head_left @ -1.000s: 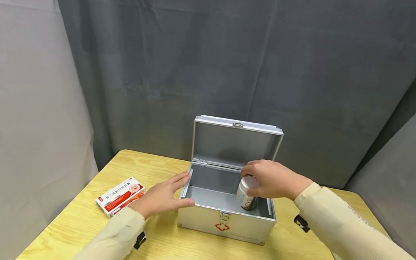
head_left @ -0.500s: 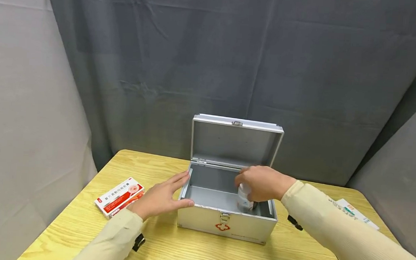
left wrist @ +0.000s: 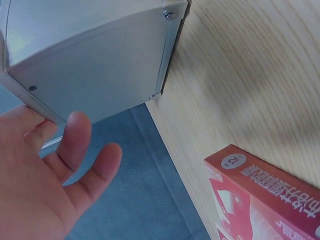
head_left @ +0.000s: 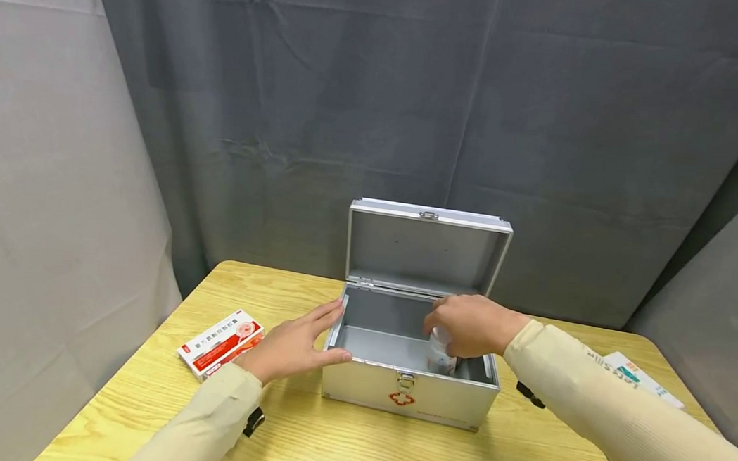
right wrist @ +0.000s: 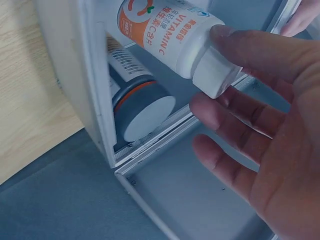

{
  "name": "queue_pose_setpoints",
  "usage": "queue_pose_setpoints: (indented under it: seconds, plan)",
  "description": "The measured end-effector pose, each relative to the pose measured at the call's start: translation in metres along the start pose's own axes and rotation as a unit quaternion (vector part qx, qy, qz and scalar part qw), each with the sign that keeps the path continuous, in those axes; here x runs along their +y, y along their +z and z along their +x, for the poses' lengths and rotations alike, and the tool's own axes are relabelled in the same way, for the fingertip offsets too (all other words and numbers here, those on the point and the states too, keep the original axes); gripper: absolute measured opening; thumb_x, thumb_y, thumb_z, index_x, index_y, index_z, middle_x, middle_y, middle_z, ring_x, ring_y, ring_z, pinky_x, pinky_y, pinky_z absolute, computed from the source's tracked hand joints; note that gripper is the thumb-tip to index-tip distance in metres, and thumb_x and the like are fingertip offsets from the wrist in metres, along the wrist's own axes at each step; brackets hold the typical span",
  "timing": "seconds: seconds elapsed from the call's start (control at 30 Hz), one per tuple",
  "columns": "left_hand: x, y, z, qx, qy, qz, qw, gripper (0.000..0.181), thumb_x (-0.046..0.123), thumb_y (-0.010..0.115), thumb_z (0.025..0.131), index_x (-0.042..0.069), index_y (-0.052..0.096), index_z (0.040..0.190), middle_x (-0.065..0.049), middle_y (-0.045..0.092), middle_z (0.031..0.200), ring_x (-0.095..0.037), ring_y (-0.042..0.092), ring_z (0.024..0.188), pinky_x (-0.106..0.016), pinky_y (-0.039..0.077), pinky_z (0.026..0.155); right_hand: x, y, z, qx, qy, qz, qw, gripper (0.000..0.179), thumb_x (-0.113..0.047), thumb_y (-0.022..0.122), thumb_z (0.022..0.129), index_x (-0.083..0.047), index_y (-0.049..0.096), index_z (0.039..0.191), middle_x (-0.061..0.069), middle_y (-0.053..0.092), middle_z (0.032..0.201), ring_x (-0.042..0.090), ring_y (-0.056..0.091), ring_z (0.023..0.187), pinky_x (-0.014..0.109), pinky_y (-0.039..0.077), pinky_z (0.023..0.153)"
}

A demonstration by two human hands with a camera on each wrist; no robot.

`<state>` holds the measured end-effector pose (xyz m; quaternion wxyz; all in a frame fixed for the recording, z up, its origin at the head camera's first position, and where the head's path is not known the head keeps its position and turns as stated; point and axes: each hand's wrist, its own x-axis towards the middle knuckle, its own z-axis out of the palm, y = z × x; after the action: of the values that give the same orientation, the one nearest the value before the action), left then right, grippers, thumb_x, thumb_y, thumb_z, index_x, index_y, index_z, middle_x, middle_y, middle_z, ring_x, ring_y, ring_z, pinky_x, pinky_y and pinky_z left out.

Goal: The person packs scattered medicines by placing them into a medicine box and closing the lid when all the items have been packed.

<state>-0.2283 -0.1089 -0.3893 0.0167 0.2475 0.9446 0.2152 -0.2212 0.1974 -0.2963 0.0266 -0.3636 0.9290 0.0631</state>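
Observation:
An aluminium first-aid box (head_left: 365, 389) with a red cross emblem stands on the table, its lid (head_left: 425, 251) raised. Inside its right end, my right hand (head_left: 474, 326) pinches a white vitamin C bottle (right wrist: 167, 32) near its cap, thumb on one side and fingers on the other. Beside it in the box lies a dark-capped bottle (right wrist: 145, 110), seen in the right wrist view. My left hand (head_left: 295, 346) rests its fingertips on the box's left rim, fingers spread, and holds nothing. The left wrist view shows that hand (left wrist: 55, 175) beside the box's end wall.
A red and white medicine carton (head_left: 219, 341) lies on the wooden table (head_left: 305, 445), left of the box. Another carton (head_left: 645, 379) lies at the right, partly behind the right sleeve. A grey curtain (head_left: 319, 114) hangs behind the table.
My right hand has lowered the vitamin C bottle deeper into the box and swung it upright. The left hand stays at the left rim. The head view has shifted slightly.

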Motion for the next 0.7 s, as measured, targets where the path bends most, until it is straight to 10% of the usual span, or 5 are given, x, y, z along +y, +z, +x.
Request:
queue_pose_setpoints:
  seconds: [0.7]
  plan:
    - [-0.004, -0.005, -0.001, -0.018, 0.001, 0.000, 0.9998, 0.088, 0.070, 0.057, 0.086, 0.025, 0.030, 0.157, 0.012, 0.023, 0.166, -0.028, 0.044, 0.144, -0.056, 0.043, 0.109, 0.012, 0.027, -0.010, -0.020, 0.023, 0.050, 0.9983, 0.032, -0.005, 0.083, 0.073, -0.011, 0.076, 0.104, 0.001, 0.063, 0.094, 0.015, 0.065, 0.078, 0.032, 0.059, 0.071]
